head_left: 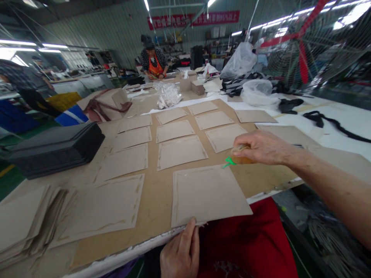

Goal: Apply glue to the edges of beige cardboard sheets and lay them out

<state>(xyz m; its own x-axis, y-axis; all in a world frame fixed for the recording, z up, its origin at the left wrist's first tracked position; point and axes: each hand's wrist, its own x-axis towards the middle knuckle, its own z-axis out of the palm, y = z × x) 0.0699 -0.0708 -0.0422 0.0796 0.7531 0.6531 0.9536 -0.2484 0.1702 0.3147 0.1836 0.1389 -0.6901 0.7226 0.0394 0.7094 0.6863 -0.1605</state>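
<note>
My right hand (pixel 256 148) is wrapped round an amber glue bottle (pixel 242 157) with a green nozzle (pixel 229 162). The nozzle points down at the far right corner of a grey-brown cardboard sheet (pixel 208 195); whether it touches cannot be made out. Glue streaks run along that sheet's left and far edges. At the sheet's near edge, my left hand (pixel 182 249) has its fingers together, gripping the border at the table's front. More sheets with glue along their borders lie in rows beyond, among them one sheet (pixel 182 151) just behind and another (pixel 107 206) to the left.
A loose stack of cardboard (pixel 23 220) fills the near left corner, with a dark grey pile of sheets (pixel 58 148) behind it. Plastic bags (pixel 168 94) and black straps (pixel 319 117) lie farther back. A person (pixel 153 61) in an orange apron works across the table; a large fan (pixel 301 42) stands right.
</note>
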